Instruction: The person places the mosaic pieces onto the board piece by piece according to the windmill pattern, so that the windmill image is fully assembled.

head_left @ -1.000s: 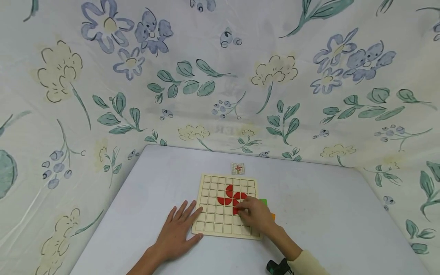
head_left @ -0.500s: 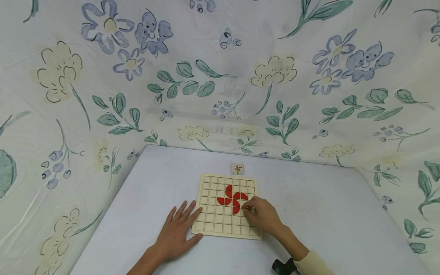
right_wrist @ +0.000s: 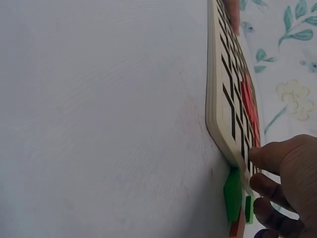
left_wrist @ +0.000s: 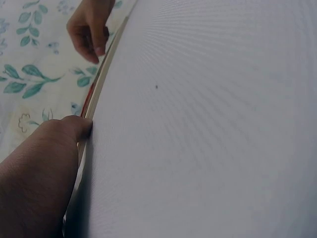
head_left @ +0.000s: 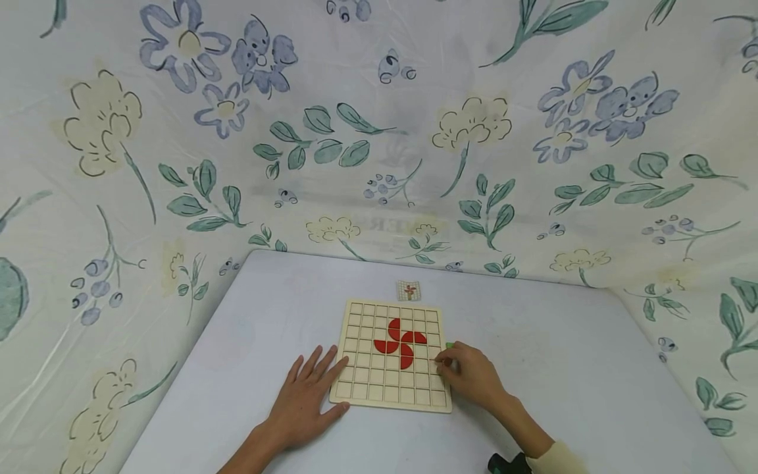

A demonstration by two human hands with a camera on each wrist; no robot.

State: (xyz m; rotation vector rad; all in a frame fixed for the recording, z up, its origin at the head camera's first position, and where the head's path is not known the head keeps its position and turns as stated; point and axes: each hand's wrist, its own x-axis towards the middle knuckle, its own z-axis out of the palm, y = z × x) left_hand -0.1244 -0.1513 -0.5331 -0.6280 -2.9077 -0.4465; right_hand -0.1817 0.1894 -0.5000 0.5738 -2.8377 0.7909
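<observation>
A square wooden grid board [head_left: 370, 380] lies on the white table, with several red curved pieces [head_left: 406, 356] set in its cells like a pinwheel. My left hand [head_left: 303, 403] rests flat at the board's left side, fingers spread. Its thumb [left_wrist: 79, 128] touches the near edge in the left wrist view. Over the right edge hovers my right hand [head_left: 474, 376], fingers loosely bent. In the right wrist view its thumb [right_wrist: 270, 157] and fingers stand apart with nothing between them. Just beside the board, partly hidden by that hand, are green pieces [right_wrist: 232, 196] and an orange piece [right_wrist: 237, 225].
A small pattern card [head_left: 408, 290] showing a red pinwheel lies behind the board. Flowered cloth [head_left: 379, 164] hangs around the back and sides of the table [head_left: 562, 355]. A black wrist device [head_left: 508, 463] shows by the right sleeve.
My right hand has drawn back rightward from the lowest red piece, across the grid to the board's right edge. The left hand and the red pieces have stayed in place.
</observation>
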